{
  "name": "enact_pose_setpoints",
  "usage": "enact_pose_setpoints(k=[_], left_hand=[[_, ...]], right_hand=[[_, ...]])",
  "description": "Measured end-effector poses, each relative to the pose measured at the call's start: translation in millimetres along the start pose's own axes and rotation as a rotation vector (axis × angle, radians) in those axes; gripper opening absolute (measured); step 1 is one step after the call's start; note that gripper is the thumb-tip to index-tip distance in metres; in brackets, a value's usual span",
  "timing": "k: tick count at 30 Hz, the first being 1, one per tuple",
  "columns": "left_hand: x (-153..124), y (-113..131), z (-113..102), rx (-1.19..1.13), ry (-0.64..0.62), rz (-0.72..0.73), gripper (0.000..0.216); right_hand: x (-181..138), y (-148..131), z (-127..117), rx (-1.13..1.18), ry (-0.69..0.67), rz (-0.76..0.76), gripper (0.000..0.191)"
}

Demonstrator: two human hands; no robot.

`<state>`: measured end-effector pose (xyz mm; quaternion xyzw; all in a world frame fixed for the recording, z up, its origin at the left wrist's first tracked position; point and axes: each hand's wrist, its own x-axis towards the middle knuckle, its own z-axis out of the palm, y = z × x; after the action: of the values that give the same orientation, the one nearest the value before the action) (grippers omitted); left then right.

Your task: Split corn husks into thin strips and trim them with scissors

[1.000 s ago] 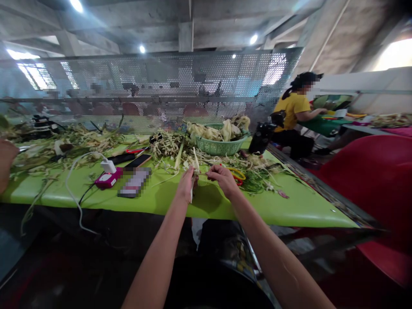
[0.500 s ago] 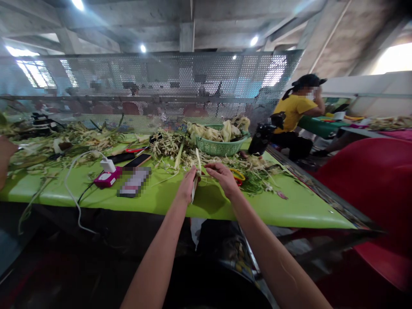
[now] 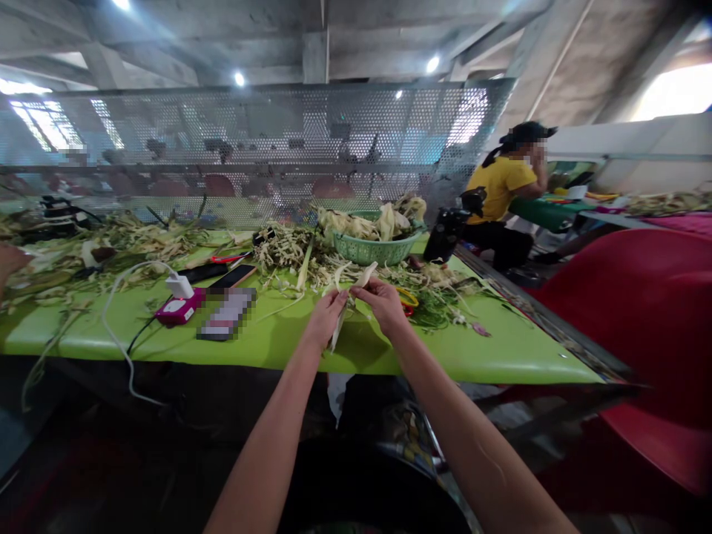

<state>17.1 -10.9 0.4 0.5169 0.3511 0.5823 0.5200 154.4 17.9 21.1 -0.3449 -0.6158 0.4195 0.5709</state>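
Observation:
My left hand [image 3: 327, 317] is closed on a pale corn husk [image 3: 337, 334], pinching it above the front of the table; one end hangs below the fingers. My right hand [image 3: 385, 302] is pinched close beside it, and a broader pale strip of husk [image 3: 366, 273] sticks up from its fingertips. The fingertips of both hands nearly meet. Whether the strips are one piece or two is hidden by the fingers. Behind the hands stands a green plastic basket [image 3: 367, 252] heaped with dried husks [image 3: 386, 221].
Husk scraps [image 3: 283, 252] litter the green tabletop [image 3: 472, 360]. Left are a phone [image 3: 227, 315], a dark phone [image 3: 233, 277] and a magenta power block [image 3: 181, 306] with a white cable. A black bottle [image 3: 441, 236] and red chair [image 3: 628, 311] stand right. Another person's hand [image 3: 11, 259] shows far left.
My right hand has come in from slightly apart and now pinches husk against my left hand. The strip at the top has spread into two leaning ends. The view has shifted slightly.

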Motion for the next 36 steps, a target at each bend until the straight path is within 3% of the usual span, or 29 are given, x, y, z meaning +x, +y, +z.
enact_pose_setpoints(k=[4,8,14,20,27,31,36], left_hand=[[-3,4,2,-0.098,0.002,-0.042,0.036],[-6,10,2,-0.197,0.121,-0.128,0.038],[-3,10,1,-0.317,0.223,-0.173,0.033],[0,9,0,-0.41,0.274,-0.121,0.037],[-1,10,2,-0.546,0.263,-0.129,0.035],[2,5,1,-0.471,0.224,-0.092,0.033],[6,2,-2,-0.388,0.299,-0.044,0.028]], right_hand=[[0,-3,6,-0.033,0.049,-0.015,0.025],[1,-6,6,-0.191,0.058,-0.044,0.03],[-9,-17,1,-0.415,0.274,-0.265,0.027],[-18,-11,8,-0.379,-0.103,-0.055,0.031],[-13,-2,8,-0.407,-0.141,-0.089,0.032],[-14,-2,8,-0.32,-0.173,-0.045,0.031],[-14,-2,9,-0.349,-0.186,-0.038,0.032]])
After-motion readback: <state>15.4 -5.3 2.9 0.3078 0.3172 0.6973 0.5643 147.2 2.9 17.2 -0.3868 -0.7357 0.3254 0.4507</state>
